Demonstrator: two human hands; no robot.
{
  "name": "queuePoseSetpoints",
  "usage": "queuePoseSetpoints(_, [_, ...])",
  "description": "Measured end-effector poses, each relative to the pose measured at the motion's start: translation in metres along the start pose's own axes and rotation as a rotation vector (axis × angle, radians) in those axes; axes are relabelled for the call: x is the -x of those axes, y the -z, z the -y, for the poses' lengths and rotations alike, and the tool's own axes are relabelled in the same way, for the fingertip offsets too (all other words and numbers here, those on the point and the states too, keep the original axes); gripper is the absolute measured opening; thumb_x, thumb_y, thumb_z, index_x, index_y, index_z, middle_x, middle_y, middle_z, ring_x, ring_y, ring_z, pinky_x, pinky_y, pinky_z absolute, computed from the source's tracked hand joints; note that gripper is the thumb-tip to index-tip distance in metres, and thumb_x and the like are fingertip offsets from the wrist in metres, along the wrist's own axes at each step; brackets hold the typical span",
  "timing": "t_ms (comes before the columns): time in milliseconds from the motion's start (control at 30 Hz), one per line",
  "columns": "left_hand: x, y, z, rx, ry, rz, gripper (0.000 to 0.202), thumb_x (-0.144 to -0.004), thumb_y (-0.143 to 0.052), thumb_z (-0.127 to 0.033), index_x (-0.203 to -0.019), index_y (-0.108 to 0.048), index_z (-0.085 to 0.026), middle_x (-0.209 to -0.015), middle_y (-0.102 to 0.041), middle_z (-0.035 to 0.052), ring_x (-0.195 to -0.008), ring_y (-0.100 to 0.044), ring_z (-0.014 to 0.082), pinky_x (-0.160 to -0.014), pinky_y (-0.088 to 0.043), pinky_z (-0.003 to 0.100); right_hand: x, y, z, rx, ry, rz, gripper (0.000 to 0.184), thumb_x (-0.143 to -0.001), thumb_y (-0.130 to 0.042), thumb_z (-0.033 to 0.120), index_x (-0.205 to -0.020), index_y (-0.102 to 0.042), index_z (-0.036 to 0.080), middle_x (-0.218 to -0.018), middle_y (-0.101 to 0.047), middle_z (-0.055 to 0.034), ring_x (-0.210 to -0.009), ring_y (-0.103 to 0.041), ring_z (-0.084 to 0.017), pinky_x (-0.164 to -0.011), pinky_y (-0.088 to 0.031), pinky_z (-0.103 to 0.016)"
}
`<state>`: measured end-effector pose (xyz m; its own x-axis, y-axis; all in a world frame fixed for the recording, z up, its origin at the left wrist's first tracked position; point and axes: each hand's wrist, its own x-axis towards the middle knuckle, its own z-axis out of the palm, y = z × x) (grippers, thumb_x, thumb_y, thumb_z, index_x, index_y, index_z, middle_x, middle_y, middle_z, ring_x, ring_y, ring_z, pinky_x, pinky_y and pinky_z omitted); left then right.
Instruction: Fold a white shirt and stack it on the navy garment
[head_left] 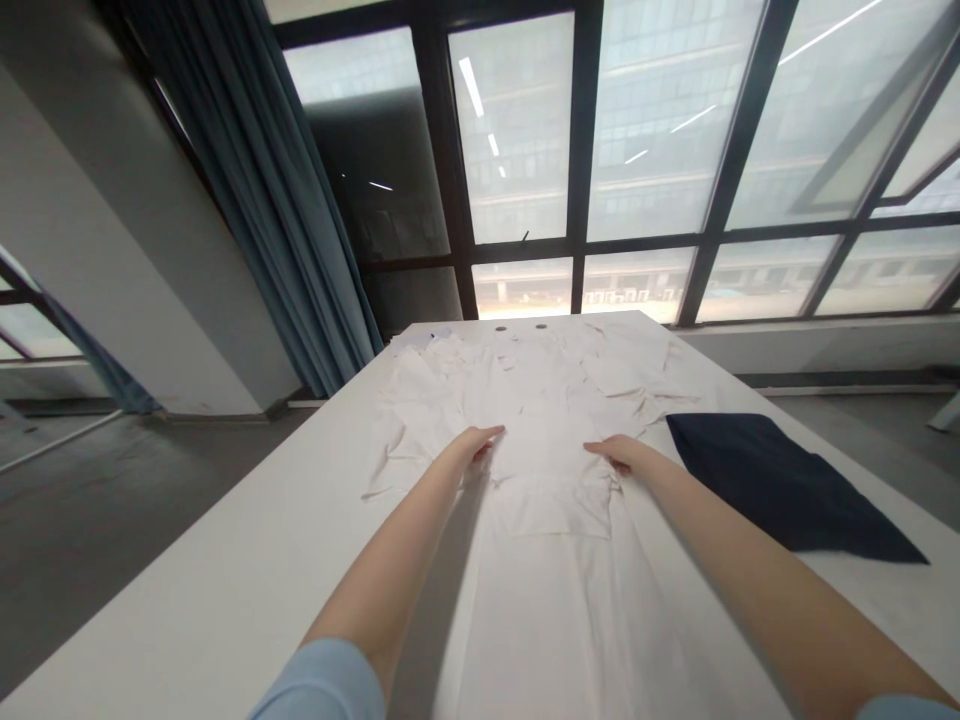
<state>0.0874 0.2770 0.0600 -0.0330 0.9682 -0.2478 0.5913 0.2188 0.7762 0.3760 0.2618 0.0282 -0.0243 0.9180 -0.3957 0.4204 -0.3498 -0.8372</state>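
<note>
A white garment (547, 470) lies spread flat along a long white table (247, 560), its wrinkled upper part toward the windows. My left hand (474, 445) rests on the cloth left of its middle, fingers stretched out flat. My right hand (616, 452) lies on the cloth right of the middle, fingers also extended and pressed down on the fabric. Both hands sit on either side of a folded band across the garment. Neither hand holds anything.
A dark navy cloth (780, 485) lies flat on the table's right side, close to my right forearm. Tall windows (652, 150) and a blue-grey curtain (270, 200) stand behind the table's far end. Grey floor runs along both sides.
</note>
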Motion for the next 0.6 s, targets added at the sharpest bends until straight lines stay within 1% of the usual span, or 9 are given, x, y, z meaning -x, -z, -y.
queuePoseSetpoints(67, [-0.009,-0.004,-0.003,-0.029,0.081,0.015,0.035,-0.052,-0.064,-0.048,-0.054,-0.050,-0.016,-0.042,-0.049,0.0009,-0.051,-0.053,0.0185,-0.050,-0.041,0.030,-0.006,-0.005,0.003,-0.032,-0.007,0.010,0.029,-0.049,-0.069,0.041,-0.050,-0.054,0.017,-0.039,-0.052,-0.0017,-0.040,-0.051,-0.016,-0.042,-0.044,-0.032])
queuePoseSetpoints(133, [-0.015,-0.007,-0.007,-0.038,0.132,0.022,0.032,-0.048,-0.069,-0.040,-0.057,-0.051,-0.016,-0.049,-0.054,0.0021,-0.056,-0.056,0.0203,-0.052,-0.041,0.029,-0.007,-0.009,0.007,-0.069,0.029,0.028,0.022,-0.051,-0.068,0.036,-0.056,-0.057,0.018,-0.046,-0.058,-0.0040,-0.049,-0.056,-0.019,-0.049,-0.047,-0.033])
queuePoseSetpoints(200, [-0.017,-0.009,-0.013,-0.017,0.132,0.021,0.031,-0.046,-0.070,-0.031,-0.066,-0.053,-0.016,-0.062,-0.060,0.0043,-0.066,-0.058,0.0223,-0.055,-0.042,0.029,-0.006,-0.011,0.012,-0.110,0.075,0.054,0.018,-0.055,-0.067,0.031,-0.066,-0.060,0.019,-0.059,-0.064,-0.0059,-0.060,-0.060,-0.020,-0.057,-0.049,-0.033])
queuePoseSetpoints(267, [-0.016,-0.010,-0.019,0.037,0.101,0.027,0.033,-0.048,-0.068,-0.023,-0.077,-0.053,-0.016,-0.077,-0.063,0.0076,-0.074,-0.059,0.0234,-0.058,-0.044,0.028,-0.003,-0.011,0.017,-0.175,0.150,0.092,0.022,-0.058,-0.064,0.027,-0.078,-0.060,0.018,-0.071,-0.066,-0.0076,-0.069,-0.061,-0.021,-0.063,-0.049,-0.034])
queuePoseSetpoints(367, [-0.007,-0.008,-0.032,0.168,0.021,0.056,0.038,-0.059,-0.059,-0.017,-0.096,-0.049,-0.016,-0.096,-0.061,0.0105,-0.082,-0.059,0.0205,-0.061,-0.046,0.026,0.004,-0.005,0.027,-0.317,0.279,0.133,0.040,-0.058,-0.063,0.021,-0.096,-0.054,0.016,-0.088,-0.065,-0.0098,-0.079,-0.061,-0.022,-0.070,-0.049,-0.036])
queuePoseSetpoints(433, [0.003,-0.001,-0.042,0.250,-0.041,0.064,0.044,-0.064,-0.054,-0.015,-0.106,-0.043,-0.018,-0.105,-0.057,0.0097,-0.087,-0.058,0.0176,-0.065,-0.047,0.025,0.012,0.003,0.035,-0.407,0.345,0.132,0.050,-0.056,-0.063,0.018,-0.104,-0.049,0.016,-0.096,-0.063,-0.0100,-0.084,-0.060,-0.021,-0.074,-0.048,-0.037])
queuePoseSetpoints(500, [0.018,0.009,-0.051,0.353,-0.153,0.090,0.049,-0.064,-0.054,-0.014,-0.110,-0.040,-0.018,-0.110,-0.055,0.0094,-0.092,-0.056,0.0175,-0.071,-0.047,0.026,0.023,0.014,0.043,-0.467,0.407,0.135,0.054,-0.055,-0.065,0.017,-0.106,-0.046,0.017,-0.101,-0.062,-0.0099,-0.087,-0.059,-0.022,-0.077,-0.047,-0.037])
queuePoseSetpoints(600, [0.045,0.025,-0.061,0.486,-0.366,0.201,0.050,-0.059,-0.060,-0.014,-0.107,-0.045,-0.014,-0.107,-0.057,0.0106,-0.094,-0.055,0.0218,-0.078,-0.045,0.032,0.047,0.029,0.055,-0.459,0.488,0.140,0.052,-0.055,-0.067,0.018,-0.103,-0.048,0.017,-0.102,-0.061,-0.0096,-0.091,-0.057,-0.023,-0.081,-0.045,-0.038])
